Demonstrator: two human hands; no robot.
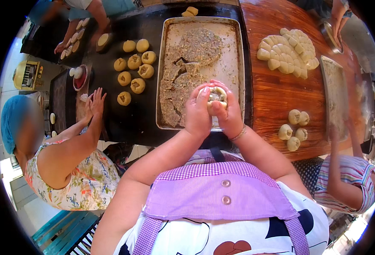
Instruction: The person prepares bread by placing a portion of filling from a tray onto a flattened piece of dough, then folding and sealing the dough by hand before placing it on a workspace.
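Observation:
Both of my hands are cupped around a pale dough ball with its filling showing at the open top. My left hand wraps it from the left, thumb at the opening; my right hand wraps it from the right. Just beyond them a large metal tray holds a broken sheet of speckled filling. To its left, several filled dough buns sit on a dark surface.
A wooden table at right holds cut dough pieces, several folded buns and a long tray. Co-workers stand at left, lower right and across the table; a red bowl is at left.

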